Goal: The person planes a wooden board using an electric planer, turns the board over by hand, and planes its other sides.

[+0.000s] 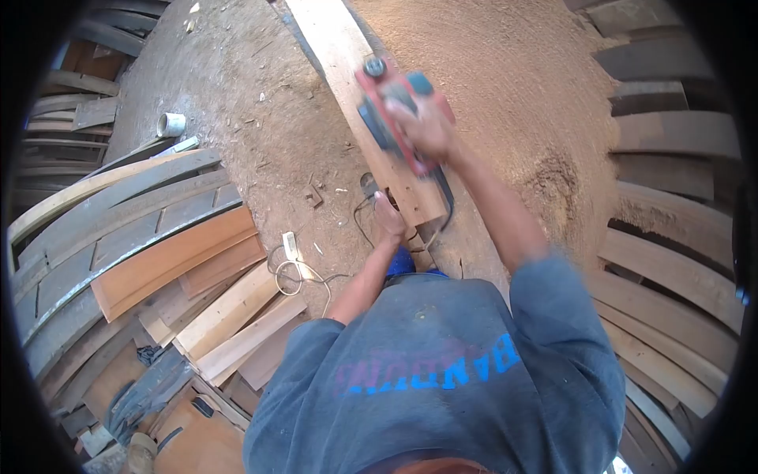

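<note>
The red electric planer (382,126) sits on the wooden plank (335,55), the right hand (426,130) closed around its top handle. It looks rigid and fairly heavy, best held by that handle. The plank seems stiff, perhaps smooth on its face, and better held by its edges. The left hand (388,216) touches its left edge near the close end; whether it grips, I cannot tell. Count: one planer, one plank beneath it, one white pot (171,124) on the ground.
</note>
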The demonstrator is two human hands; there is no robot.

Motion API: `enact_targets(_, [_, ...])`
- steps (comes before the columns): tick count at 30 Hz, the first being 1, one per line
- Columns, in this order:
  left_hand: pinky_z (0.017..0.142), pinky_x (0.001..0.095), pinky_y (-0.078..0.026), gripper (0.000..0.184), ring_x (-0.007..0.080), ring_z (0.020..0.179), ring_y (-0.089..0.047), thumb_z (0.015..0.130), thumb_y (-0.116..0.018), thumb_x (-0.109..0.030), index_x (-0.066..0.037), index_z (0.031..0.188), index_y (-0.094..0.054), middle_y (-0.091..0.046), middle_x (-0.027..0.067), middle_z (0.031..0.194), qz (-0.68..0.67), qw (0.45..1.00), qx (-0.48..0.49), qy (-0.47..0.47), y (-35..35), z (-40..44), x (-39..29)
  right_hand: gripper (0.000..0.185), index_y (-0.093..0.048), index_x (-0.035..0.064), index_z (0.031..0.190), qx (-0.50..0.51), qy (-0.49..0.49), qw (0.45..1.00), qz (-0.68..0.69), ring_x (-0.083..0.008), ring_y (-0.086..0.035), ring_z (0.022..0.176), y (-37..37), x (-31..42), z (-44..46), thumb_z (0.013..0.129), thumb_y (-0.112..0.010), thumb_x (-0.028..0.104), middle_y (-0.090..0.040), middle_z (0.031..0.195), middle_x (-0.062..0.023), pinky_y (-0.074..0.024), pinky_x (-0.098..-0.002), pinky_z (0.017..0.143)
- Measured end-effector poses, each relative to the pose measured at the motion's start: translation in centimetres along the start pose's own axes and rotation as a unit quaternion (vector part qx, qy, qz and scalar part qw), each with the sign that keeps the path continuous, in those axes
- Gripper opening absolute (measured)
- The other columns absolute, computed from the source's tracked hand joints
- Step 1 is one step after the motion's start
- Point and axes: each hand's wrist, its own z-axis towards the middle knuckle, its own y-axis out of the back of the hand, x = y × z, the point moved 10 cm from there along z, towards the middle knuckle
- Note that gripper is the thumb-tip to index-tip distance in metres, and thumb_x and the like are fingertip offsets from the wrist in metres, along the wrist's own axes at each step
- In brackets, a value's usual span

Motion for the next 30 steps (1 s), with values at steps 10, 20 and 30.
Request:
enact_targets(10, [0.104,0.0388,-0.049,0.077,0.0255,0.118,-0.065,0.111,-0.008,-0.055,-0.002,0.140,-0.055,-0.068,0.0140,0.128,-0.101,0.994,-0.006,-0.041,-1.2,-0.2,-3.7,0.055,-0.060,-0.0059,0.125,-0.033,-0.059,0.998,-0.005,-0.0409,-0.066,0.109,-1.2,-10.2,-25.4,0.097,-0.064,0.041,-0.066,0.117,-0.0311,-0.0504,-0.0471,0.095])
enact_targets(20, [0.107,0.0497,-0.042,0.050,0.0495,0.124,-0.053,0.112,-0.024,-0.024,0.013,0.130,-0.051,-0.055,0.0361,0.132,0.103,0.995,-0.011,-0.004,1.0,1.3,10.6,0.041,-0.065,-0.0002,0.091,-0.073,0.054,0.996,0.010,-0.0257,-0.065,0.075,-0.8,0.4,2.0,0.101,-0.058,0.039,-0.067,0.078,-0.0151,-0.0519,-0.0403,0.071])
enact_targets(30, [0.111,0.0437,-0.041,0.061,0.0351,0.129,-0.056,0.111,-0.014,-0.036,0.007,0.140,-0.049,-0.058,0.0268,0.137,0.126,0.987,-0.023,-0.099,-0.6,-1.5,-8.0,0.048,-0.065,0.0052,0.082,-0.082,0.062,0.994,-0.047,-0.0144,-0.059,0.058,1.0,10.4,32.8,0.102,-0.059,0.048,-0.062,0.069,-0.0032,-0.0485,-0.0320,0.053])
